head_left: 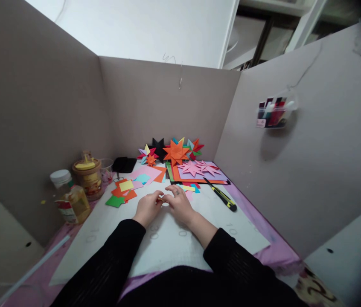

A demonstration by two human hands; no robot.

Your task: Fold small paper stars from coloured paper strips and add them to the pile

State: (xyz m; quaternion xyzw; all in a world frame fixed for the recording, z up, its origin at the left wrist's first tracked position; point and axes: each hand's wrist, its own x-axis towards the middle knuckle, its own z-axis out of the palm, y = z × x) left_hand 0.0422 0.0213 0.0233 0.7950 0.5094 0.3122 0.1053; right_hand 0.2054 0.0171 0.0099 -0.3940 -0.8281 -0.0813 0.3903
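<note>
My left hand [148, 208] and my right hand [179, 204] meet over the middle of a white sheet [164, 243]. Between their pinched fingertips is a small piece of paper [161, 199], orange or tan at its edge and mostly hidden by the fingers. Left of my hands lie loose paper squares, among them a green one [115, 201], a yellow one [126, 186] and several orange ones. Just beyond my right hand are small yellow, blue and pink paper pieces [189, 188].
A yellow and black utility knife [221, 196] lies at the right. Folded paper stars [176, 152] stand along the back panel [167, 102]; pink stars [191, 168] rest on stacked coloured sheets. A white-capped bottle [71, 202] and a yellow-lidded jar [89, 179] stand at the left.
</note>
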